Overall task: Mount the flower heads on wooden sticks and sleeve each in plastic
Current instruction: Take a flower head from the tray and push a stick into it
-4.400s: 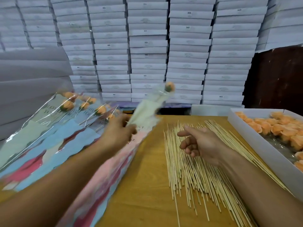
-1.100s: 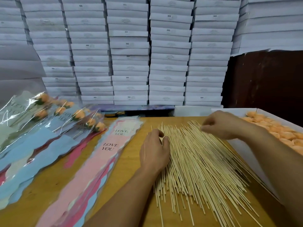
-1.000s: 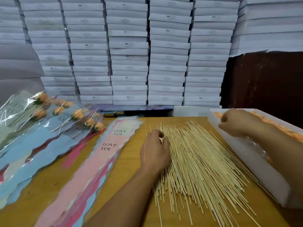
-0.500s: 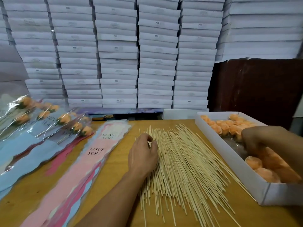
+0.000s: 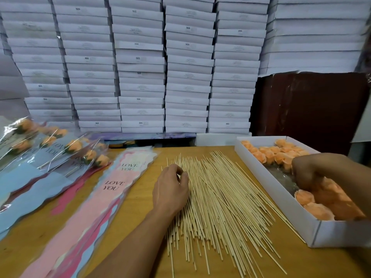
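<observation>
A wooden bench (image 5: 140, 201) with a yellow-brown top fills the foreground. Behind it, flat white boxes (image 5: 188, 63) stand in tall, close stacks from bench level to the top of the view, some with small printed labels. To the right is a dark reddish-brown panel (image 5: 309, 107). The light is even and soft.

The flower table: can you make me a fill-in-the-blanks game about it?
1. The left hand rests on the pile of wooden ____.
2. The right hand reaches into the white ____.
3. The loose flower heads are coloured ____.
4. The pink sleeve says LOVE ____.

Missing words: sticks, box, orange, YOU
</observation>
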